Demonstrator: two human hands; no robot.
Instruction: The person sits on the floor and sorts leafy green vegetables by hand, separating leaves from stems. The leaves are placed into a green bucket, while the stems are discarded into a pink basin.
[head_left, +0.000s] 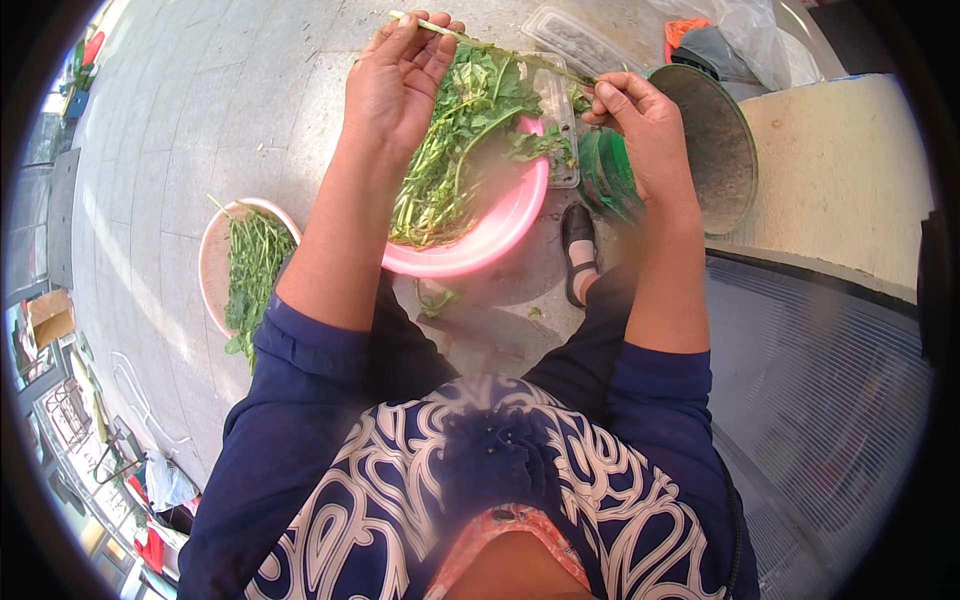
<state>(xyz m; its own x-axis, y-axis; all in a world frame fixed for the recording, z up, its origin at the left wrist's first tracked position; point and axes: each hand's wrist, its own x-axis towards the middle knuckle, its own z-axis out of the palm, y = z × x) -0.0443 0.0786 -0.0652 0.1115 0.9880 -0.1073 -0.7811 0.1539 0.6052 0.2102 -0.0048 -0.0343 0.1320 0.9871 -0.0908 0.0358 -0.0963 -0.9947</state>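
A long green plant stem (495, 49) stretches between my two hands above a pink plastic basin (510, 231). My left hand (401, 82) pinches its pale thick end between thumb and fingers. The thin darker end is gripped by the fingertips of my right hand (637, 124). Below them, leafy green vegetables (457, 142) fill most of the basin, their stalks towards me and leaves away. A few leaves hang over the basin's right rim. At my left, a pale pink basket (212, 262) holds more leafy greens (259, 270).
Near my right hand stands a green bucket (600, 172), with a large round container (716, 150) beside it. Clear plastic trays (566, 112) lie behind the basin. A ribbed translucent panel (810, 360) is at my right. Loose leaves (435, 298) lie on the paved floor (165, 180).
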